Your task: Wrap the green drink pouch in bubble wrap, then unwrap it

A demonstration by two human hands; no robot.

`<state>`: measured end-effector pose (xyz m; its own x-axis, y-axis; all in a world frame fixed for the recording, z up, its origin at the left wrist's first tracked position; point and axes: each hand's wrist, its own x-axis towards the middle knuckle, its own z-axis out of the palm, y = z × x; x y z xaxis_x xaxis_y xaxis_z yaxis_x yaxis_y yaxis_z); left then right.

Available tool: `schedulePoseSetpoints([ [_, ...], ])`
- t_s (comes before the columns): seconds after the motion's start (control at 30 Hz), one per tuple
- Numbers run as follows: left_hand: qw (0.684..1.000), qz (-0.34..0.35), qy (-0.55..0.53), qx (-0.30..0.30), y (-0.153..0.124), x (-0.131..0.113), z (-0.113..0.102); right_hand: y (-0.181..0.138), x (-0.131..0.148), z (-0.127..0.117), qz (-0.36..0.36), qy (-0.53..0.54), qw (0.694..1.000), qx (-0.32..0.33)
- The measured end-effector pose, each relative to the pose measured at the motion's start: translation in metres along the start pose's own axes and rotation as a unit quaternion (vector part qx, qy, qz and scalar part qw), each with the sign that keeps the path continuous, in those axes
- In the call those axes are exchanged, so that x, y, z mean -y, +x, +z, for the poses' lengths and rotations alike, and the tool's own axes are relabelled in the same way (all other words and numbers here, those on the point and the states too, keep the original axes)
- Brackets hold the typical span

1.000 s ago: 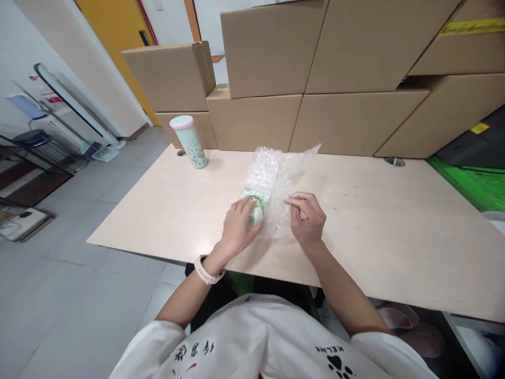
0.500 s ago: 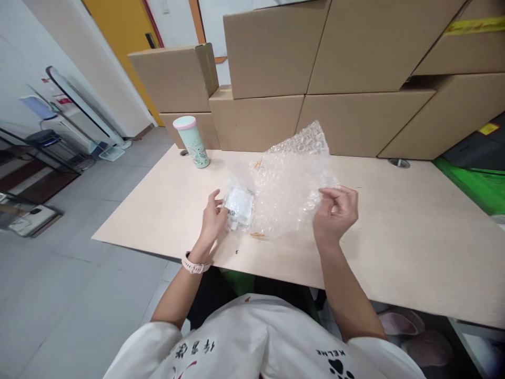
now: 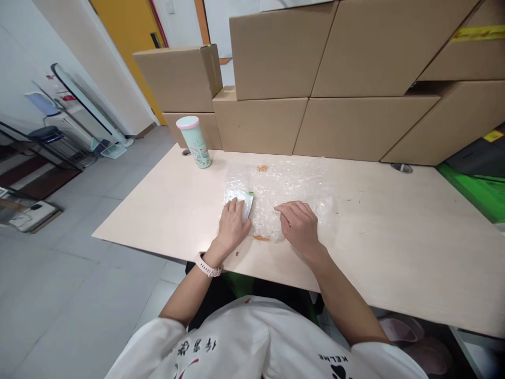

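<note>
A sheet of clear bubble wrap (image 3: 294, 185) lies spread flat on the pale wooden table (image 3: 394, 237). At its left end sits a small pale green and white object (image 3: 241, 199) under a fold of the wrap. My left hand (image 3: 232, 226) rests on that object with its fingers laid flat. My right hand (image 3: 298, 225) presses flat on the wrap's near edge, fingers stretched out. A white watch is on my left wrist.
A mint green tumbler (image 3: 194, 141) with a pink lid stands at the table's far left. Stacked cardboard boxes (image 3: 315, 79) line the table's back edge. A round cable hole (image 3: 401, 168) sits at the back right. Grey tiled floor lies to the left.
My right hand held the bubble wrap up unfolded, then laid it flat on the table. My left hand moved from beside the small object onto it.
</note>
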<state>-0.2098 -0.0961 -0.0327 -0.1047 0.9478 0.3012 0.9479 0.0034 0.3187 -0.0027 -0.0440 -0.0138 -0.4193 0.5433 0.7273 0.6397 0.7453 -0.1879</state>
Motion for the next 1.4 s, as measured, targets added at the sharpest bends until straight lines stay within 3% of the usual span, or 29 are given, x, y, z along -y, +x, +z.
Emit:
schedulePoseSetpoints([
  [0.07, 0.999, -0.018, -0.039, -0.005, -0.002, 0.008, -0.009, -0.002, -0.002, -0.002, 0.049, -0.032, 0.991, 0.117],
  [0.17, 0.993, -0.068, -0.096, -0.03, -0.007, 0.019, -0.026, -0.001, -0.009, -0.01, 0.148, -0.095, 0.946, 0.273],
  [0.23, 0.985, -0.102, -0.12, -0.065, -0.009, 0.025, -0.037, 0.001, -0.012, -0.015, 0.19, -0.115, 0.914, 0.339],
  [0.33, 0.968, -0.159, -0.147, -0.131, -0.012, 0.037, -0.05, 0.004, -0.012, -0.018, 0.211, -0.109, 0.893, 0.382],
  [0.43, 0.951, -0.22, -0.142, -0.165, -0.014, 0.055, -0.063, 0.005, -0.012, -0.017, 0.221, -0.097, 0.886, 0.395],
  [0.53, 0.956, -0.251, -0.08, -0.131, -0.021, 0.083, -0.069, 0.005, -0.016, -0.016, 0.241, -0.09, 0.878, 0.403],
  [0.67, 0.984, -0.17, -0.001, -0.057, -0.037, 0.122, -0.059, 0.006, -0.022, -0.017, 0.28, -0.087, 0.865, 0.407],
  [0.77, 0.991, -0.133, 0.026, -0.016, -0.049, 0.138, -0.045, 0.005, -0.022, -0.016, 0.283, -0.109, 0.869, 0.392],
  [0.9, 0.992, -0.116, 0.048, 0.008, -0.06, 0.14, -0.034, 0.0, -0.013, -0.004, 0.221, -0.124, 0.921, 0.295],
  [1.03, 0.992, -0.109, 0.054, 0.019, -0.065, 0.139, -0.031, 0.002, 0.011, 0.019, 0.101, 0.009, 0.972, 0.212],
  [1.17, 0.992, -0.104, 0.061, 0.019, -0.067, 0.138, -0.032, 0.02, 0.046, 0.043, 0.012, 0.11, 0.967, 0.229],
  [1.4, 0.992, -0.114, 0.055, 0.021, -0.071, 0.131, -0.037, 0.053, 0.096, 0.085, 0.003, 0.196, 0.923, 0.331],
])
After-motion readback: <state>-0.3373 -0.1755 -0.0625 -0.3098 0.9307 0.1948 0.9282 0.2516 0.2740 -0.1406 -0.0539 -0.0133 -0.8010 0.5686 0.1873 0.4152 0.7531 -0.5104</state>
